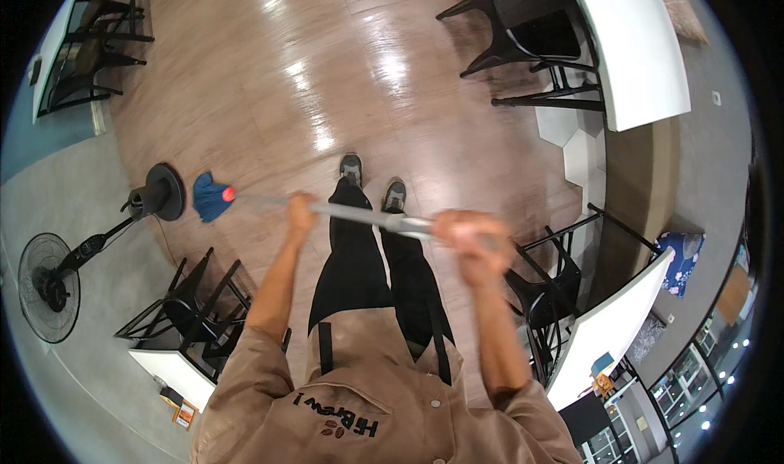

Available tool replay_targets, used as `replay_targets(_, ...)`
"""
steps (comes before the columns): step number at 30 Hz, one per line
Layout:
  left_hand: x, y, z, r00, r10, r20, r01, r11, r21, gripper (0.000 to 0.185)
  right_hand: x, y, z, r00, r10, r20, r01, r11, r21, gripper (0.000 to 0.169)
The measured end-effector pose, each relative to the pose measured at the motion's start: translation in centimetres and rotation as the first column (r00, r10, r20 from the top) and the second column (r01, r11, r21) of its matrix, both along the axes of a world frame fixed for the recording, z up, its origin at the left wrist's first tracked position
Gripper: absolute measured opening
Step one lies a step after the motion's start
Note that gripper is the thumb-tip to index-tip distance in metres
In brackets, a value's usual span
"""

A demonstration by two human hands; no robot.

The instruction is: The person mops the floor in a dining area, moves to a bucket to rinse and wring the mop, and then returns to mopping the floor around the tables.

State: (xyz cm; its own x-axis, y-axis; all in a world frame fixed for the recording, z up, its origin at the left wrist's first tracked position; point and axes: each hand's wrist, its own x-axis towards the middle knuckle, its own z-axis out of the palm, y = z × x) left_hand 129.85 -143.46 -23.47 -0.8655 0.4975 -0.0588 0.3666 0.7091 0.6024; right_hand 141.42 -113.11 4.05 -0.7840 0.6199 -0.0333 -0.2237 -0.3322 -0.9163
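Observation:
A long grey mop handle [349,213] runs across in front of my legs. Its blue mop head [212,198], with a red-orange joint [228,194], rests on the wood-look floor [263,127] at the left. My left hand [301,214] grips the shaft partway along, nearer the mop head. Blurred by motion, my right hand [474,243] is closed around the upper end, just beyond a thicker light collar [407,225]. Below the handle, my two shoes [351,168] stand on the floor.
A black pedestal fan [165,191] stands by the left wall, close to the mop head. Black chairs [196,311] and a white table [177,372] are at lower left. More white tables [643,53] with black chairs [527,29] line the right side. A cushioned bench [631,219] runs behind them.

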Motion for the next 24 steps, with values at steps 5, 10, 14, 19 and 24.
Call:
replay_targets(5, 13.4, 27.6, 10.9, 0.944, -0.312, 0.11, 0.233, 0.863, 0.449, 0.011, 13.0, 16.4, 21.9, 0.987, -0.155, 0.044, 0.1, 0.801, 0.59, 0.025)
replay_targets(10, 17.4, 40.4, 19.3, 0.769, -0.581, 0.267, 0.178, 0.596, 0.783, 0.012, 15.0, 11.6, 30.7, 0.989, -0.141, -0.055, 0.133, 0.635, 0.761, 0.046)
replay_targets(14, 16.1, 38.3, 16.9, 0.686, -0.708, 0.169, 0.296, 0.484, 0.823, 0.01, 9.1, 3.1, 26.9, 0.838, -0.423, -0.345, 0.544, 0.593, 0.593, 0.034)
replay_targets(19, 13.7, 22.3, 19.1, 0.73, -0.624, 0.281, 0.373, 0.707, 0.6, 0.012, 10.9, 0.6, 30.4, 0.944, 0.314, -0.099, -0.169, 0.72, 0.673, 0.036)
replay_targets(24, 7.7, 0.6, 16.8, 0.82, -0.51, 0.26, 0.399, 0.835, 0.379, 0.015, 9.4, -8.7, 22.5, 0.966, 0.226, -0.124, -0.117, 0.812, 0.571, 0.033)
